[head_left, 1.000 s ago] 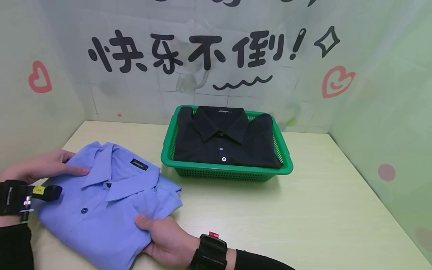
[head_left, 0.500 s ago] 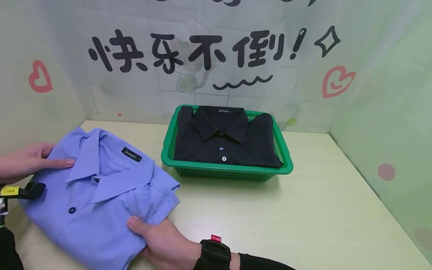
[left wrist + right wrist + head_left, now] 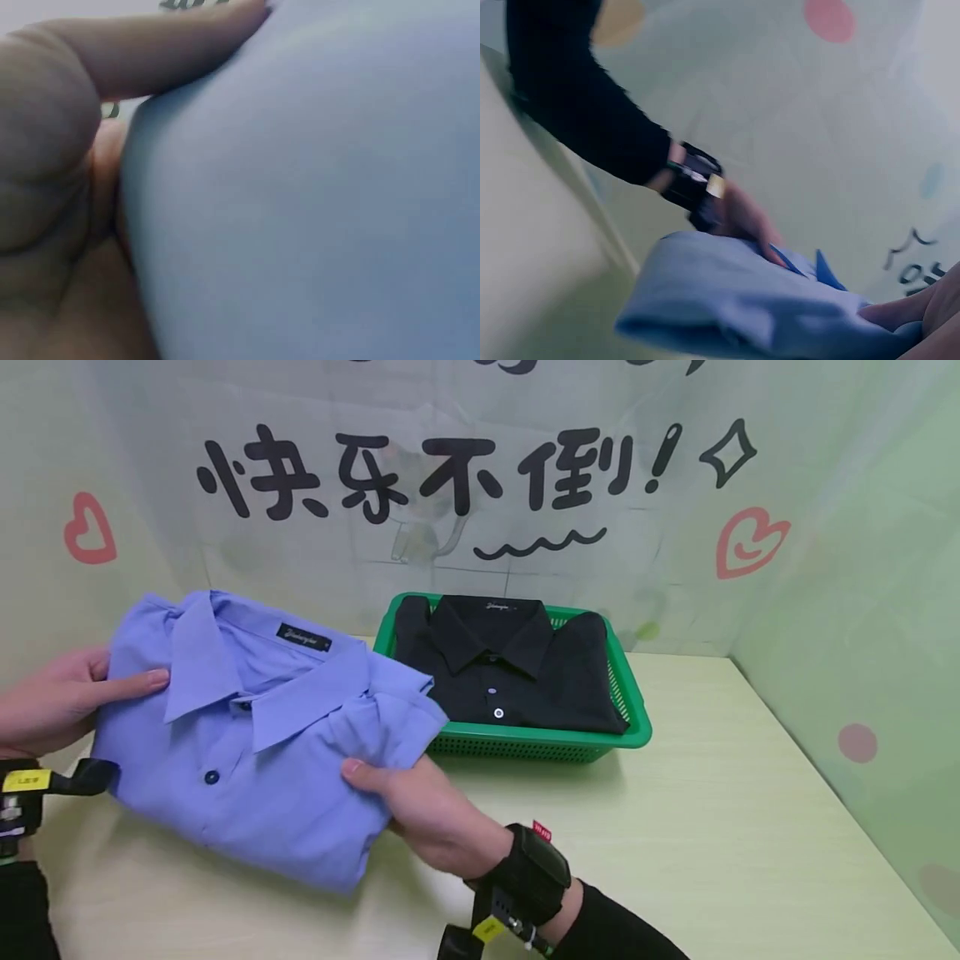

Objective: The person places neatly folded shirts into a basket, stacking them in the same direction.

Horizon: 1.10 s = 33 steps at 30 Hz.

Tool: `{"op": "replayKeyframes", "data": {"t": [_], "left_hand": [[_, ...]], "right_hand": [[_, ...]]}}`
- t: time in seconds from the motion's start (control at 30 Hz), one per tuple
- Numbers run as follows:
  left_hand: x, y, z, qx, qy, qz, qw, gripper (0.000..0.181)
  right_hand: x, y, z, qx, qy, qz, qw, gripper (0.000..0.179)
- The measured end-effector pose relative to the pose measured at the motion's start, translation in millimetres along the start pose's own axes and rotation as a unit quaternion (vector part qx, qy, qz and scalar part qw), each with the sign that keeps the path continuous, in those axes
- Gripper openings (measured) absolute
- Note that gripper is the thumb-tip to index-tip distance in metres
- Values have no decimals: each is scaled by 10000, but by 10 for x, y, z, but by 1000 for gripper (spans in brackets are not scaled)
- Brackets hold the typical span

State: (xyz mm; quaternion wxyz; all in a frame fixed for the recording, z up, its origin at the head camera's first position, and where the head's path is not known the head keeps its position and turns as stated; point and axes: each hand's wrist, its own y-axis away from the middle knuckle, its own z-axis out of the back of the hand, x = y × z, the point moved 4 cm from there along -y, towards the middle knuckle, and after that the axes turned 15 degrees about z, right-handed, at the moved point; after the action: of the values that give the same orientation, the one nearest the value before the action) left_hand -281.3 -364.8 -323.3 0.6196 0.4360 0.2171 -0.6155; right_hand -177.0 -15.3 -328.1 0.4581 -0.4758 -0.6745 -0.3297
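A folded light-blue button shirt [image 3: 292, 777], collar toward the back, is held above the table between both hands. My left hand [image 3: 56, 697] grips its left edge, thumb on top and the other fingers beneath, largely hidden. On the opposite edge my right hand [image 3: 442, 818] pinches the cloth, thumb on top, fingers under it. In the left wrist view, the blue cloth [image 3: 315, 195] fills most of the picture beside the thumb. The right wrist view shows the shirt [image 3: 720, 292] from the side, raised, with the left hand [image 3: 746, 217] at its far edge.
A green plastic basket [image 3: 525, 737] stands at the back middle of the table [image 3: 712, 827], with a folded black shirt [image 3: 480, 693] in it. The blue shirt's right corner overlaps the basket's left side in the head view. Printed sheets [image 3: 337, 560] wall the table at back and sides.
Both hands have lifted the blue shirt off the table. It first shifted left, then rose and moved right toward the basket. The basket and black shirt have stayed put.
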Motion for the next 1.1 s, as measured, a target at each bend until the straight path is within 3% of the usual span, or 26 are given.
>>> {"op": "replayKeyframes", "data": {"t": [0.1, 0.2, 0.33, 0.43, 0.73, 0.93, 1.1], "left_hand": [[-210, 10, -106, 39, 496, -261, 9984, 26], [-438, 8, -257, 241, 1152, -469, 9919, 30], [-699, 14, -477, 592, 2267, -652, 9700, 38], [-839, 29, -633, 729, 2807, -673, 9547, 40], [-1085, 80, -1023, 790, 3072, -401, 9475, 40], [-1168, 116, -1180, 830, 3244, -322, 9417, 44], [-1226, 133, -1252, 906, 3341, -378, 9374, 44]], "right_hand": [[205, -94, 183, -157, 10, 160, 9997, 46], [410, -165, 388, -369, 70, 365, 9986, 55], [654, -239, 653, -686, 418, 552, 9952, 64], [804, -274, 832, -857, 743, 656, 9914, 66], [1055, -297, 1173, -1080, 1493, 976, 9780, 68], [1151, -279, 1314, -853, 1473, 962, 9807, 65], [1212, -251, 1449, -917, 1502, 947, 9798, 64]]}}
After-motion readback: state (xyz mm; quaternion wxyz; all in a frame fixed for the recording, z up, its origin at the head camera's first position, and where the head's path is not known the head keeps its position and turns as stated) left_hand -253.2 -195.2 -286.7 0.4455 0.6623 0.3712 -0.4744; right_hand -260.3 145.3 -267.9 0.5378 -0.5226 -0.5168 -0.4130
